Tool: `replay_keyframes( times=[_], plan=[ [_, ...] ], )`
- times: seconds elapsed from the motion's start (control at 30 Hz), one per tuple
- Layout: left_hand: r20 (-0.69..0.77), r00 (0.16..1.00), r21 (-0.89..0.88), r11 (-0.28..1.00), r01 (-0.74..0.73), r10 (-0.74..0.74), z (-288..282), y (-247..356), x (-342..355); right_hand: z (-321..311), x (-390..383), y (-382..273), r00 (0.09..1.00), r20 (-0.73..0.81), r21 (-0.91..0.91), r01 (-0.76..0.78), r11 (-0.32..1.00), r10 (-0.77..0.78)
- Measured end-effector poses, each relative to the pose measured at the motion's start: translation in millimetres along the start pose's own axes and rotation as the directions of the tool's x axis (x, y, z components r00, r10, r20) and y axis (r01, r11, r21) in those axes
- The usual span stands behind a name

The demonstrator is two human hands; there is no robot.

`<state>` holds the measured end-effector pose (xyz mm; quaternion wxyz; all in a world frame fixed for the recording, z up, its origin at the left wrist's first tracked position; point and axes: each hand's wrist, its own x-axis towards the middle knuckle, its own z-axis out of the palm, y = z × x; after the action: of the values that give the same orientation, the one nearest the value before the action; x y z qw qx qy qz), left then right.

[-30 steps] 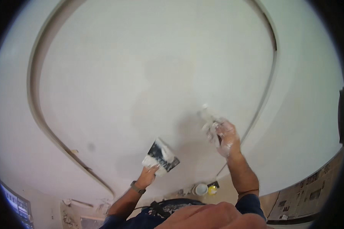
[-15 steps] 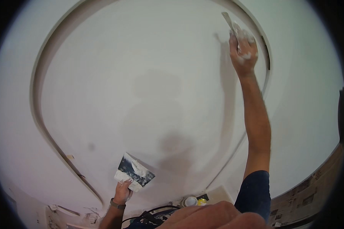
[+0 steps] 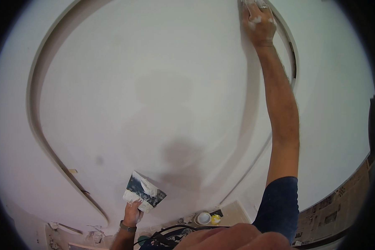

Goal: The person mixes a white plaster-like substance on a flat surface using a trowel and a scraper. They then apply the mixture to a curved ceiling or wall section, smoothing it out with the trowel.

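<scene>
The right hand (image 3: 259, 21) was stretched high at the end of a fully extended arm, pressed up against the white plastered surface (image 3: 154, 83) near the top edge of the view, its back flecked with white filler. Its fingers were curled shut around a small tool, of which only a pale sliver (image 3: 249, 3) showed above the knuckles before the frame cut it off, so its blade could not be made out. The hand sat just beside the curved recessed groove (image 3: 291, 54) that swept around the panel, and a long shadow of the arm ran down the plaster beside it. The left hand (image 3: 132, 213) was low in the view, well apart from the right, with a dark band at the wrist. It gripped from below a flat rectangular dark blue plaster hawk smeared with white filler (image 3: 144, 191), held tilted close to the surface; whether the board touched the plaster could not be told. Below, near the lower edge, a small round white tub (image 3: 203, 218) stood touching a smaller yellow-lidded pot (image 3: 215, 219), with dark cables (image 3: 171, 233) coiled close by. A dark blue sleeve (image 3: 279, 204) covered the right upper arm.
</scene>
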<state>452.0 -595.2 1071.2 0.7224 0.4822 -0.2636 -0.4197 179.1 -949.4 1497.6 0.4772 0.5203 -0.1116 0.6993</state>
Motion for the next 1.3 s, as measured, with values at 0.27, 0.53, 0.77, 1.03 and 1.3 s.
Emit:
replay_keyframes(
  times=[0.27,0.53,0.77,1.03,1.3],
  plan=[
    [0.031,0.999,0.003,0.999,0.032,-0.032,-6.5,-6.7,5.3,11.1,5.7,4.2,0.994,-0.04,-0.187,0.093,0.978,-0.102],
    [0.13,0.99,0.611,0.781,-0.13,0.063,-48.1,-30.0,13.4,-2.9,-23.7,12.4,0.917,0.249,-0.264,-0.244,0.933,0.311],
    [0.06,0.996,-0.046,0.997,0.068,-0.065,0.2,0.9,4.7,12.1,-16.0,-52.4,0.294,0.509,0.74,-0.629,-0.238,0.809],
    [-0.072,0.997,0.002,1.0,0.023,-0.022,19.8,7.3,-9.2,54.8,-9.0,-25.9,0.097,0.491,0.755,-0.543,-0.367,0.866],
    [-0.244,0.97,0.042,0.999,-0.008,0.018,34.9,13.5,-14.7,93.2,-15.0,-56.1,0.15,0.463,0.72,-0.638,-0.272,0.874]
  ],
)
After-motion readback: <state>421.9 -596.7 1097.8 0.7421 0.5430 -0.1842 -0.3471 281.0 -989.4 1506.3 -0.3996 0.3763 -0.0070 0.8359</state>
